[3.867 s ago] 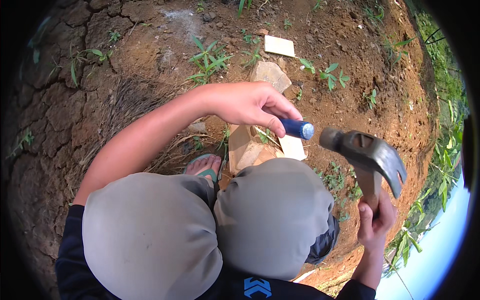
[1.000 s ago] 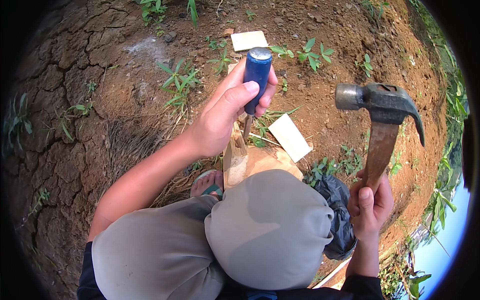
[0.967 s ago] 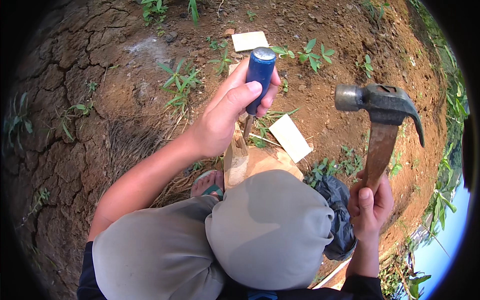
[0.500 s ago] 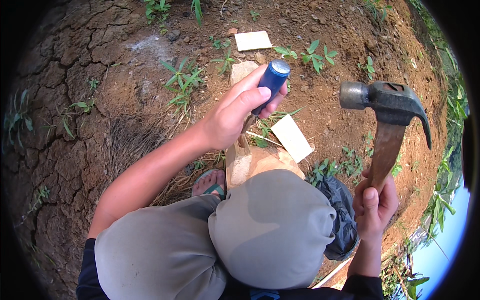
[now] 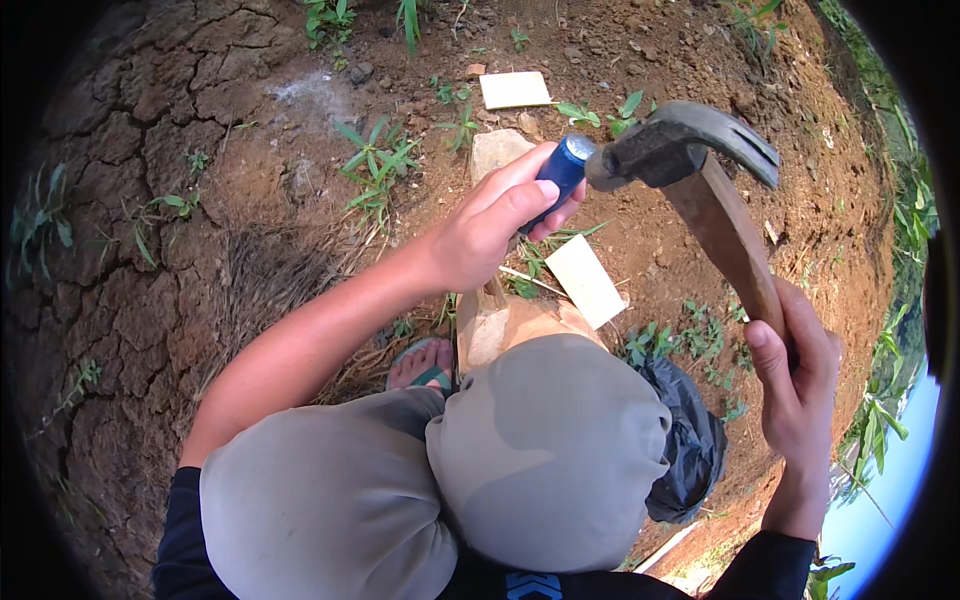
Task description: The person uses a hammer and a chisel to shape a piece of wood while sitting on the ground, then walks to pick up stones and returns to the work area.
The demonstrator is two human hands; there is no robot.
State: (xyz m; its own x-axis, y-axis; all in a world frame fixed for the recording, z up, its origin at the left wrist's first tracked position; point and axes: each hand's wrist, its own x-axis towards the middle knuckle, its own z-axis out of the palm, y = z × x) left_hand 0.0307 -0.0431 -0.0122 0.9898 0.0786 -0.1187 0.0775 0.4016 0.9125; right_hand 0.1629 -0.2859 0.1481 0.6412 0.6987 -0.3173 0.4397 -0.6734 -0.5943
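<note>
My left hand is closed around the blue handle of a chisel; its metal cap faces up, and the hand mostly hides the blade. Below it lies a pale piece of wood with a notch cut in it, partly covered by my knee. My right hand grips the wooden handle of a claw hammer. The hammer's face is right beside the chisel's cap; I cannot tell whether they touch. Beyond my left hand shows a pale blocky end, perhaps of the same wood.
Two cream rectangular pieces lie on the soil, one farther off and one nearer. A black plastic bag sits right of my knee. My sandalled foot is beside the wood. Small plants grow around.
The hammer has swung left and tilted, bringing its head to the chisel's cap. My right hand has moved slightly right and up. My left hand still holds the chisel in nearly the same place.
</note>
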